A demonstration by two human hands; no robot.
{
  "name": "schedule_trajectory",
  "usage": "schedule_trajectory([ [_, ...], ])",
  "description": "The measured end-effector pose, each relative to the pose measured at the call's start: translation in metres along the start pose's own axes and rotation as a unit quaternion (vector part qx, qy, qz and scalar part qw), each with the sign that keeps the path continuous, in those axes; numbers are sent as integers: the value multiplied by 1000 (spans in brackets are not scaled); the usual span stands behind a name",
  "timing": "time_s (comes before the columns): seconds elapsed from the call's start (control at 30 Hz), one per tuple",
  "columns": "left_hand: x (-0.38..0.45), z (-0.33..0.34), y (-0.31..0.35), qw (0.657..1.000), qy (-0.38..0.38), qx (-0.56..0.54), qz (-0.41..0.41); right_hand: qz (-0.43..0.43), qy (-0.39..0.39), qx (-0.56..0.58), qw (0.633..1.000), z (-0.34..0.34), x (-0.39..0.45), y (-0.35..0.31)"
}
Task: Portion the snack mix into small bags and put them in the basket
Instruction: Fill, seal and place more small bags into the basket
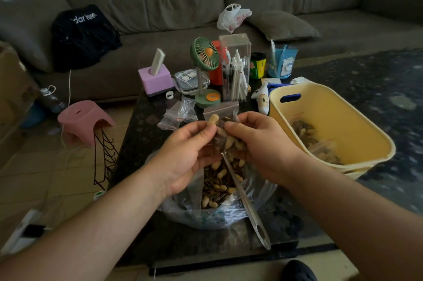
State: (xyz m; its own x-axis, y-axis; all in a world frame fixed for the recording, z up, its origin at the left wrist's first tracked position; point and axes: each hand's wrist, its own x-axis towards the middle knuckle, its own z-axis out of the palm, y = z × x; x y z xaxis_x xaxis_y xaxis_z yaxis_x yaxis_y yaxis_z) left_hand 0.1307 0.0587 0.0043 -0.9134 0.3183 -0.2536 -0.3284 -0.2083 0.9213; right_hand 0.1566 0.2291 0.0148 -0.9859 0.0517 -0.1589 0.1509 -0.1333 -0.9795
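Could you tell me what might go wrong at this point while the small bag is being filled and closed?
1. A peanut sticks up at the mouth of the small bag held between the left hand and right hand; it may block the seal or drop out.
2. The spoon leans out of the big snack bag below the wrists; a bump could tip it and scatter mix.
3. The yellow basket sits off to the right, so an unsealed bag could spill on the way.

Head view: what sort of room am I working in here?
Most likely a home living room: a long grey sofa with a cushion runs behind a dark low table cluttered with household items, and a pink stool stands on the tiled floor.
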Motion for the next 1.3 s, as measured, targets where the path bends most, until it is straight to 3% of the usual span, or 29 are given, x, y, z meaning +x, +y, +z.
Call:
schedule_trajectory([
  [0.2,10,53,24,999,-21,8,44,-60,11,14,998,-32,-5,-38],
  [0.3,23,96,32,997,-27,48,49,-99,75,-53,991,-70,-1,-58],
  [0.37,40,118,30,987,-7,134,84,-95,126,-96,983,-97,3,-64],
  [0.5,73,141,13,904,24,393,168,-37,173,-198,964,-136,13,-57],
  [0.63,82,144,-4,809,13,571,140,40,155,-489,857,-156,29,-38],
  [0.73,84,146,-16,810,4,571,137,109,125,-581,797,-160,42,-38],
  [0.83,85,148,-20,816,9,560,141,184,105,-570,794,-158,46,-42],
  [1.0,86,145,-23,823,16,548,152,80,72,-655,748,-154,39,-41],
  [1.1,85,146,-25,830,22,533,164,122,18,-678,725,-155,37,-40],
  [1.2,82,146,-27,832,34,523,180,166,2,-658,735,-155,37,-40],
  [1.3,73,141,-26,832,26,516,200,115,56,-652,748,-153,33,-45],
])
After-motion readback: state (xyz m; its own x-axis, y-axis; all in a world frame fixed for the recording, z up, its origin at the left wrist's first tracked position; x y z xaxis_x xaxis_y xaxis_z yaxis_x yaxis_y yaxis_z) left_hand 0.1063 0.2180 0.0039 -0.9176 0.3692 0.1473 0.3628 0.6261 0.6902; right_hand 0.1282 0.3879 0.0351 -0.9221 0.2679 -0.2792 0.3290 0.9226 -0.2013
